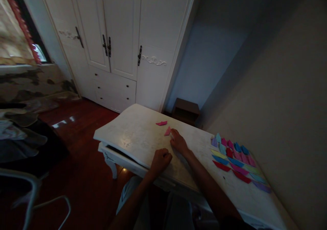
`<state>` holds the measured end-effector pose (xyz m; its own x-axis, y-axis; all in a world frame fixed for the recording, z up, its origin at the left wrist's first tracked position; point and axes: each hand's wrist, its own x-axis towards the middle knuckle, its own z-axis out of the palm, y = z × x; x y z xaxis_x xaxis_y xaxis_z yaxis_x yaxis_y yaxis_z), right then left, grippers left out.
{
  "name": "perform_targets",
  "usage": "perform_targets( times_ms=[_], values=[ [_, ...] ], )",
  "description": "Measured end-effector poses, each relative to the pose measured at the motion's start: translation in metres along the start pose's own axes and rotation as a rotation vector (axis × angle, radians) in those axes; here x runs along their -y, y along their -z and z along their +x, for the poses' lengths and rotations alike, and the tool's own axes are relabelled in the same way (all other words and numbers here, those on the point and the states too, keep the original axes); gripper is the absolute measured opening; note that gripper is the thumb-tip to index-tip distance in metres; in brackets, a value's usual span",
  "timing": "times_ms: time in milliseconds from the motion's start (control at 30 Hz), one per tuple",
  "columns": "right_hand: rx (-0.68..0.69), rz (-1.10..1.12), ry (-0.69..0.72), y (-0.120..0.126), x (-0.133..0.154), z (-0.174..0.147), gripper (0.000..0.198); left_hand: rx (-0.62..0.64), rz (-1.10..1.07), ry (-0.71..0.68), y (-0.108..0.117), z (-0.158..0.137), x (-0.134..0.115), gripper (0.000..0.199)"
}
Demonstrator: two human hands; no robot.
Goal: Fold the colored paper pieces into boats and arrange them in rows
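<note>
My right hand (178, 143) reaches over the white table, its fingers closed at the edge of a small light pink folded paper boat (167, 131). Just beyond it lies a darker pink paper boat (161, 123), touched by neither hand. Near the front edge of the table, my left hand (160, 159) is curled into a fist, with nothing showing in it. Rows of folded paper boats (238, 168) in red, blue, pink, yellow, green and purple lie at the table's right end, to the right of my right forearm.
The white table (138, 128) stands in front of a large white wardrobe (122, 36). A small brown cabinet (186, 109) sits behind the table, and a wall runs along the right. On the left are a white metal frame (28, 177) and a heap of cloth (20, 134).
</note>
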<state>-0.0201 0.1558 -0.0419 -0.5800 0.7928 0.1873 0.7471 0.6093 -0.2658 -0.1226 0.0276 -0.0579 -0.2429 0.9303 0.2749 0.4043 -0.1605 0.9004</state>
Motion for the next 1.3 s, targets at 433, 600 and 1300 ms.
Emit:
perform_targets(
  times_ms=[433,600,1300],
  values=[
    [0.196,-0.244,0.194,0.022,0.002,0.028,0.025,-0.015,0.017,-0.02,-0.002,-0.003,-0.002,0.029],
    [-0.062,0.002,0.225,0.022,0.003,-0.003,0.032,-0.022,0.034,-0.027,-0.001,-0.003,-0.003,0.028],
    [-0.889,1.54,-0.282,0.079,-0.015,-0.202,0.025,-0.033,0.163,-0.032,0.006,-0.002,-0.006,0.04]
  ],
)
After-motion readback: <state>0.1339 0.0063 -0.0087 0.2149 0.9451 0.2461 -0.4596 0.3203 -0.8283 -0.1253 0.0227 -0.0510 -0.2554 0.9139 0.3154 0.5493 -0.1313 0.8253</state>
